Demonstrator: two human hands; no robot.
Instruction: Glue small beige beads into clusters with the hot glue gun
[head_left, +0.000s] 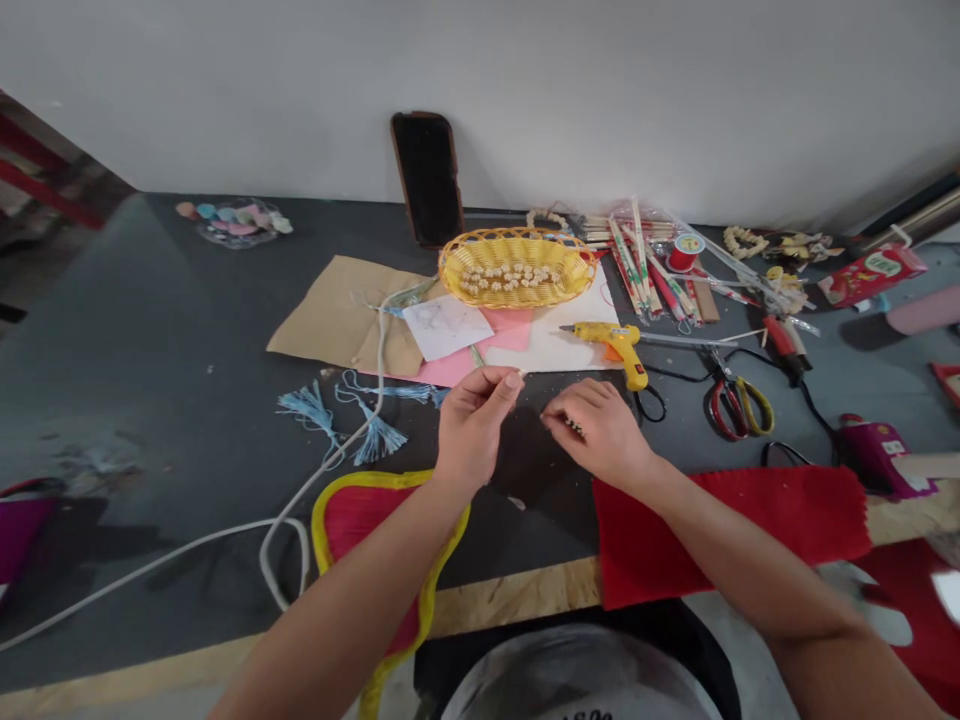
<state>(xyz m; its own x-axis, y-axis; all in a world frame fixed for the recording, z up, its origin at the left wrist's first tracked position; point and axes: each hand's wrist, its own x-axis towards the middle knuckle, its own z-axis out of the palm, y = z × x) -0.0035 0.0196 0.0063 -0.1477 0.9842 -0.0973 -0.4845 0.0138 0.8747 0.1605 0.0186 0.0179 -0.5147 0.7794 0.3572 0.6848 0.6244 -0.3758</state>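
Worktop [210, 400]: dark grey, across most of the frame; raw wood edge [517, 598] along the bottom, pale scrap [516, 503] lying below centre. Pale wall [600, 100] behind, filling the top; black phone [429, 178] propped against it, upper centre. Left hand [474, 420], centre: thumb and forefinger pinched on a small pale piece [523, 373], which pokes out at the tips. Right hand [596, 428], right of centre: fingers curled inward round small beads [575, 427], grip partly hidden. Yellow basket [574, 272], upper centre, more pale pieces inside. Blue tassels [382, 440] left of centre; white cable [381, 350] loops past them towards the left edge. Yellow glue gun [611, 340] right of centre, nozzle over a white sheet [540, 355]; scissors [739, 405] farther right. Red cloth [780, 510], lower right, lies across the wood edge
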